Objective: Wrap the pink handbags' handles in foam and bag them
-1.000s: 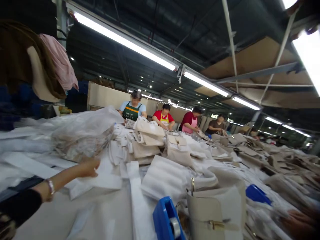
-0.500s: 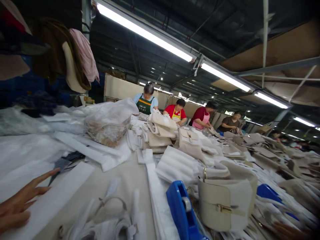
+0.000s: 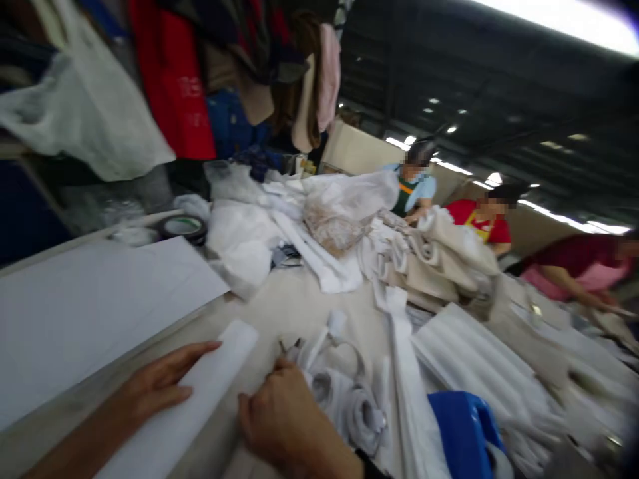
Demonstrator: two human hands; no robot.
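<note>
My left hand (image 3: 162,386) rests on a long white strip (image 3: 219,372) of padding or paper, its fingers stretched out and its thumb apart. Close to its right, my right hand (image 3: 287,412) is closed, knuckles up, beside coiled pale straps (image 3: 367,416) with white wrapping. A small dark tip shows just past its fingers; what they hold is hidden. A dark band circles the right wrist. Right of the coils, a long white folded strip (image 3: 412,386) lies on the table, with a blue tape dispenser (image 3: 462,429) beside it.
A white board (image 3: 100,313) lies at left, near a tape roll (image 3: 182,226). Plastic-wrapped material (image 3: 344,213) and beige bag pieces (image 3: 439,259) are piled behind. Clothes and a plastic bag (image 3: 100,120) hang at upper left. Several co-workers work across the table.
My view has swung left, bringing the white board into sight. My left hand has come down onto the white strip. My right hand has moved in beside the coiled straps.
</note>
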